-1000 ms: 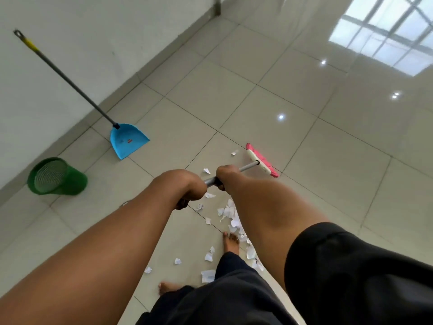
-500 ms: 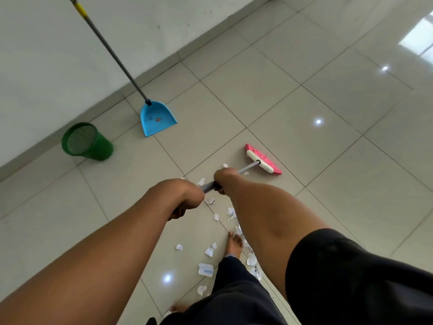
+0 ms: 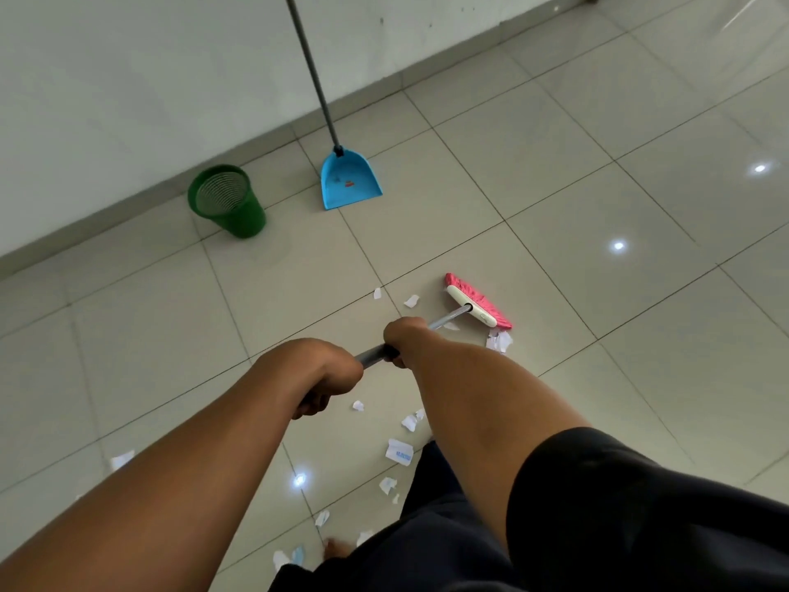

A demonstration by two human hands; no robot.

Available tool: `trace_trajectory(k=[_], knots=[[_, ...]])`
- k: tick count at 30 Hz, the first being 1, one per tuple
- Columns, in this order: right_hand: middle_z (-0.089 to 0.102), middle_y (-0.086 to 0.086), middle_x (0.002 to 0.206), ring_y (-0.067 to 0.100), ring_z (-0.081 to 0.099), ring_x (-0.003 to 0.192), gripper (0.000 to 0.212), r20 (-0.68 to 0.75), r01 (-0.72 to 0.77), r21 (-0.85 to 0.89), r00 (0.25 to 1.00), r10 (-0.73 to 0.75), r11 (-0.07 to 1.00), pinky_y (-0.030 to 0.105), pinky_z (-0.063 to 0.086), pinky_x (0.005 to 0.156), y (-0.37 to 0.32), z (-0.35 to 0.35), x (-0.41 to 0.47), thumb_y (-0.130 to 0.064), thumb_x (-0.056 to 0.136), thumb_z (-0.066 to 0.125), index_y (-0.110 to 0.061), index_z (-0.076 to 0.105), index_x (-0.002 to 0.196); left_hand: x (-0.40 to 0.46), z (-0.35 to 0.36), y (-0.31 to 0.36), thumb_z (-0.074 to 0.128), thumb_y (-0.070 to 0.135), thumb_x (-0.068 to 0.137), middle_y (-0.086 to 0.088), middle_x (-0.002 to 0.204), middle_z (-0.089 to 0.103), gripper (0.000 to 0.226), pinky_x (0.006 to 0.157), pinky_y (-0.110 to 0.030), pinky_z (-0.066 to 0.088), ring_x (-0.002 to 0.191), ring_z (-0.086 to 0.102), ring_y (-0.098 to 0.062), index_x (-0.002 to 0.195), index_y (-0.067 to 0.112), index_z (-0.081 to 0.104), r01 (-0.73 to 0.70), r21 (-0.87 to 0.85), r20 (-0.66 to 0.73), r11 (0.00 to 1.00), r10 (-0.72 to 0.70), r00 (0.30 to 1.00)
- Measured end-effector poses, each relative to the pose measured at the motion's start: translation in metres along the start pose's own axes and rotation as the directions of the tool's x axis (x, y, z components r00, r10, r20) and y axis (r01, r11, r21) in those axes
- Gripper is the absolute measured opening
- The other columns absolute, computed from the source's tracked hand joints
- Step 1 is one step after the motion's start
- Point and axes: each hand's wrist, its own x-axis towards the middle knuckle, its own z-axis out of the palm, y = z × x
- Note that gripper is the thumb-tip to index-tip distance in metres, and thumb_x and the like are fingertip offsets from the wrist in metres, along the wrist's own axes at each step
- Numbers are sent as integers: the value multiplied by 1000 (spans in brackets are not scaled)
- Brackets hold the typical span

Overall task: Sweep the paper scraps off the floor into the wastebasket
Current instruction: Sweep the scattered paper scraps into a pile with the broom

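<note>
Both my hands grip the grey metal handle of a broom. My left hand (image 3: 325,377) holds it nearer to me, my right hand (image 3: 403,337) further down the shaft. The pink-bristled broom head (image 3: 477,300) rests on the tiled floor ahead, with a small clump of white paper scraps (image 3: 498,340) at its near right end. More scraps (image 3: 399,451) lie scattered on the tiles below my arms and by my feet. A green mesh wastebasket (image 3: 226,200) stands by the wall at the upper left.
A blue dustpan (image 3: 348,181) with a long grey handle leans against the wall just right of the wastebasket. The white wall runs along the top left. My dark trousers and a bare foot fill the bottom of the view. Glossy tiles stretch to the right.
The view has swung left and down, so the wastebasket and dustpan now appear nearer the middle. The broom head has shifted, with a clump of scraps now at its near end.
</note>
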Motion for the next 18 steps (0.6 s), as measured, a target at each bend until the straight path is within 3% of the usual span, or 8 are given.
trace_trajectory(k=[1,3,7,10,14,18], knots=[[47,-3,64,17,52,62,25,19,-77,123,997,75,989,24,42,65,-15,9,-11,-22,92,58,-16,52,69,0,7,-16,32,28,92,-6,64,33,43,51,-23,22,50,23,-17,126,2,43,4,-2,0,1000,-4,1000],[46,-3,63,18,51,66,29,-3,-107,175,994,109,979,25,41,66,-52,38,-24,-23,92,58,-16,49,65,-1,24,-61,32,27,91,-4,62,31,41,51,-24,21,50,22,-18,124,5,42,-5,2,-7,1000,5,1000],[46,-3,63,19,52,73,17,-16,-136,174,990,140,975,25,42,67,-125,87,-44,-23,91,58,-17,55,76,-5,53,-142,34,27,93,-4,59,33,26,48,-22,23,48,24,-18,107,6,41,-3,31,-13,1000,4,1000],[46,-4,61,20,52,72,28,-36,-88,128,995,93,988,24,40,67,-168,115,-53,-23,91,57,-18,51,64,-6,64,-196,35,25,94,-5,60,35,21,47,-22,23,48,27,-18,101,6,40,-24,32,-30,999,25,999],[45,-3,61,18,51,65,28,-91,-104,196,988,124,975,22,40,64,-190,130,-61,-21,90,58,-16,50,64,-13,69,-225,33,21,92,-4,59,32,16,47,-22,21,47,24,-18,99,7,37,-65,34,-47,997,67,997],[47,-4,61,16,49,56,14,-110,-157,459,967,231,874,22,40,56,-186,128,-79,-18,91,58,-16,62,77,-26,69,-226,31,21,93,-2,55,28,15,47,-23,19,43,21,-17,86,9,36,-95,35,-18,995,96,995]])
